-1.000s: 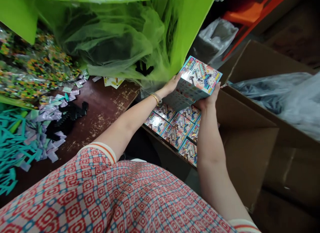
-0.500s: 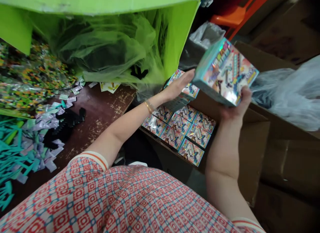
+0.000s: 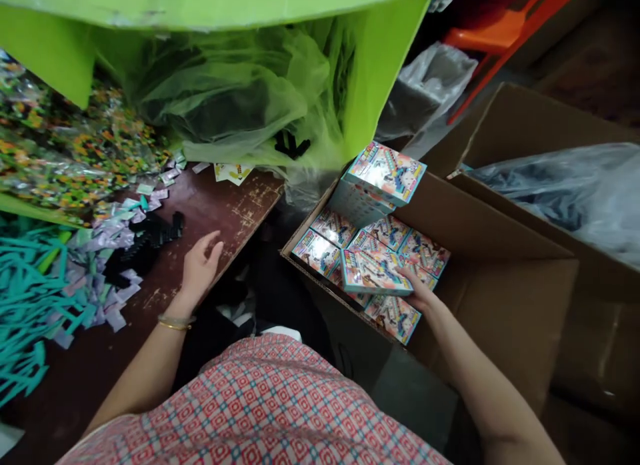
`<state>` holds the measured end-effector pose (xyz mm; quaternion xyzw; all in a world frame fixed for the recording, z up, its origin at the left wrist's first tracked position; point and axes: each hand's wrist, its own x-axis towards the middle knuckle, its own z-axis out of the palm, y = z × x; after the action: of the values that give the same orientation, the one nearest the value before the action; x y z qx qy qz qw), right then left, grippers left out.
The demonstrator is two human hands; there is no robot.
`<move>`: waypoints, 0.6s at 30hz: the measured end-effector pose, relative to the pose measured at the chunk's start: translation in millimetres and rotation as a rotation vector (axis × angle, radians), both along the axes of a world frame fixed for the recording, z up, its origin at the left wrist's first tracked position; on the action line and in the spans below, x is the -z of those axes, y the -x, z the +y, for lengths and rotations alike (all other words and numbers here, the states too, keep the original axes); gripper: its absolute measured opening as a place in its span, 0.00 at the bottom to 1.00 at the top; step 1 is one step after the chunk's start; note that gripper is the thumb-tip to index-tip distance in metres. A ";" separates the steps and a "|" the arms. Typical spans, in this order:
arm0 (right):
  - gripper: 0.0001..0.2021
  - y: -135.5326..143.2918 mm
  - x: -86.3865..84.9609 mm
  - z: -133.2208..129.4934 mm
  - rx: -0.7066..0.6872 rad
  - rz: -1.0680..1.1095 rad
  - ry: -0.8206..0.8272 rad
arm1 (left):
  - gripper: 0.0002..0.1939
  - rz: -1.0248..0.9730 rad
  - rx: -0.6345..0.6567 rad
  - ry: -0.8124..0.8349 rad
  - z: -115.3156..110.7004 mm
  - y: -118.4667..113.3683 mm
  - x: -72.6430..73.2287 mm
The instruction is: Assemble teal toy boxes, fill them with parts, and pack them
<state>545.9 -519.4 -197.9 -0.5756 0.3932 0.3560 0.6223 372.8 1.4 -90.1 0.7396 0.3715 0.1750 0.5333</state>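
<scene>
Head view, left hand: our left hand [image 3: 201,266] is released, fingers loosely curled, beside the table [image 3: 243,208] edge.
Head view, right hand: our right hand [image 3: 420,293] grasps one printed box [image 3: 374,272] at its near right corner.
Held box position: above the box layer [image 3: 426,252] inside the carton [image 3: 515,305].

A scratched, dark red-brown worktop [image 3: 200,202] is filling the left, carrying slender teal plastic pieces [image 3: 30,305] near left, small flat lilac packets [image 3: 107,236], jagged black plastic pieces [image 3: 150,242] and, farther right, yellow-and-white printed paper [image 3: 233,173].
</scene>
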 end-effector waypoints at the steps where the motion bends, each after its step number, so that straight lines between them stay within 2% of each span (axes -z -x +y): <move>1: 0.11 -4.0 0.9 13.1 -0.013 -0.011 -0.017 | 0.13 -0.014 -0.023 0.033 -7.6 9.9 -1.3; 3: 0.12 -13.7 -5.4 34.2 -0.031 -0.084 -0.064 | 0.15 -0.040 -0.001 0.139 -30.8 22.6 -7.9; 5: 0.16 -18.1 -20.7 52.0 -0.027 -0.233 -0.141 | 0.21 -0.052 0.113 0.305 -63.3 26.8 -15.8; 7: 0.21 -8.6 -40.6 73.4 -0.021 -0.408 -0.229 | 0.34 -0.098 0.266 0.543 -101.9 24.4 -19.9; 9: 0.29 18.2 -60.5 102.2 -0.047 -0.539 -0.292 | 0.49 -0.203 0.352 0.805 -139.8 17.6 -18.9; 10: 0.32 36.2 -69.5 118.8 -0.084 -0.592 -0.314 | 0.53 -0.262 0.335 0.907 -155.4 13.4 -17.3; 12: 0.38 71.5 -85.2 150.9 -0.217 -0.713 -0.355 | 0.51 -0.340 0.197 1.029 -173.9 4.9 -14.6; 14: 0.43 88.4 -98.4 173.7 -0.438 -0.869 -0.410 | 0.42 -0.343 0.012 1.089 -170.7 -0.5 -15.2; 15: 0.42 84.0 -104.0 179.4 -0.565 -0.960 -0.414 | 0.39 -0.326 -0.062 1.112 -161.3 -0.8 -17.0; 16: 0.40 69.5 -108.5 181.0 -0.669 -1.059 -0.378 | 0.37 -0.306 -0.120 1.128 -147.9 1.1 -19.3; 18: 0.28 12.5 -112.9 173.4 -0.766 -1.254 -0.153 | 0.34 -0.292 -0.216 1.097 -114.9 12.4 -24.8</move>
<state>533.4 -346.0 -85.0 -0.7231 -0.2906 0.1787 0.6007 360.4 -113.6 -65.3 0.2810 0.4040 0.1105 0.8635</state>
